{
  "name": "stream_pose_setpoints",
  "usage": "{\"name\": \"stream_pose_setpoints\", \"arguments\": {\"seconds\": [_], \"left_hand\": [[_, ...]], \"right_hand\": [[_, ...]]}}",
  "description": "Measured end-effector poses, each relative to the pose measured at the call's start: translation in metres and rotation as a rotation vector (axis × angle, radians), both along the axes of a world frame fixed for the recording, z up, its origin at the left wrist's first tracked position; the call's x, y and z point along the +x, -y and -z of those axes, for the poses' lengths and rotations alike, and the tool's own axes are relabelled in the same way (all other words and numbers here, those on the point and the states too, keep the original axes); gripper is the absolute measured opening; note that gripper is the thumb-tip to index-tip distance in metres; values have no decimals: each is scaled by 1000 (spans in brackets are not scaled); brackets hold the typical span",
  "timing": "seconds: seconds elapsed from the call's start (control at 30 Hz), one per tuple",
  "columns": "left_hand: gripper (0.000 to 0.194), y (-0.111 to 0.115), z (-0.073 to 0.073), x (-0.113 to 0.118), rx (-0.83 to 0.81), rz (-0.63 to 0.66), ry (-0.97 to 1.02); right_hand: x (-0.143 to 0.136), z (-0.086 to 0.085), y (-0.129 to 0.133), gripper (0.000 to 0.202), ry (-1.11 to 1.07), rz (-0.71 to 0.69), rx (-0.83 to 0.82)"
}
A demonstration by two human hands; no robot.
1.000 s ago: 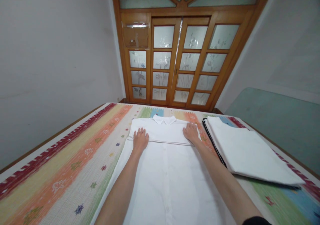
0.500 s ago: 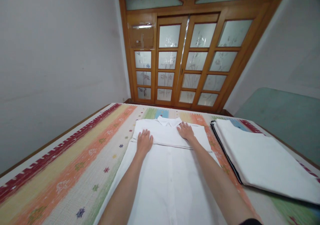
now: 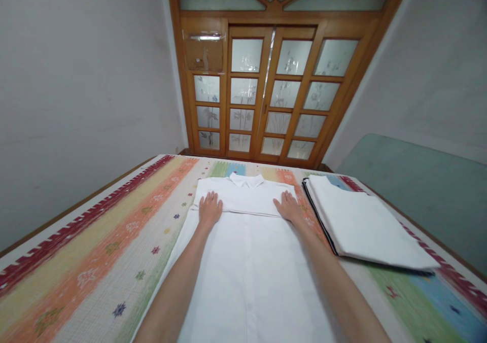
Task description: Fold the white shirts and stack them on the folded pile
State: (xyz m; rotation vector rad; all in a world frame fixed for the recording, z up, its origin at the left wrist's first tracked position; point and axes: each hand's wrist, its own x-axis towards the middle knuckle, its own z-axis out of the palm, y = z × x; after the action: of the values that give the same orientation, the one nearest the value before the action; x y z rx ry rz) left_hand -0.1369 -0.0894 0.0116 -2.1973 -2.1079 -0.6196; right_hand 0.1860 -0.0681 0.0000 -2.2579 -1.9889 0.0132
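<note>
A white collared shirt (image 3: pixel 247 251) lies front side up on the patterned cloth, its collar pointing away from me. Across its chest runs a folded band of white fabric, just below the collar. My left hand (image 3: pixel 210 209) rests flat on the left part of this band, fingers spread a little. On the right part, near the shirt's edge, my right hand (image 3: pixel 288 205) lies palm down with its fingers stretched out. Neither hand grips anything. My forearms cover parts of the shirt's sides.
To the right lies a stack of folded white garments (image 3: pixel 365 221) with a dark layer at the bottom. A striped, patterned cloth (image 3: pixel 125 236) covers the table. Behind stand wooden doors with glass panes (image 3: pixel 258 94). A pale green panel (image 3: pixel 418 191) is beyond the right edge.
My right hand has slid outward from beside the collar to the shirt's right edge. My left hand stays on the left part of the band. The whole view has shifted slightly.
</note>
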Motion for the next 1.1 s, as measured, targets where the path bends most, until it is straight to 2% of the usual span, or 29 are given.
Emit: {"name": "stream_pose_setpoints", "arguments": {"seconds": [0.2, 0.43, 0.57, 0.73, 0.93, 1.1], "left_hand": [[43, 6, -6, -2, 4, -10, -17], [51, 29, -6, -20, -65, 53, -61], [59, 56, -4, -37, -112, 90, -110], [57, 92, 2, -63, -134, 171, -137], [56, 134, 7, -84, -145, 186, -116], [57, 171, 5, -96, -138, 180, -87]], "right_hand": [[5, -1, 29, 73, 29, 17, 31], [18, 2, 83, 66, 72, -128, 49], [26, 7, 123, 67, 67, -205, 43], [36, 15, 169, 70, 77, -240, 60], [40, 23, 226, 71, 22, -288, 127], [37, 20, 280, 67, -37, -388, 125]]}}
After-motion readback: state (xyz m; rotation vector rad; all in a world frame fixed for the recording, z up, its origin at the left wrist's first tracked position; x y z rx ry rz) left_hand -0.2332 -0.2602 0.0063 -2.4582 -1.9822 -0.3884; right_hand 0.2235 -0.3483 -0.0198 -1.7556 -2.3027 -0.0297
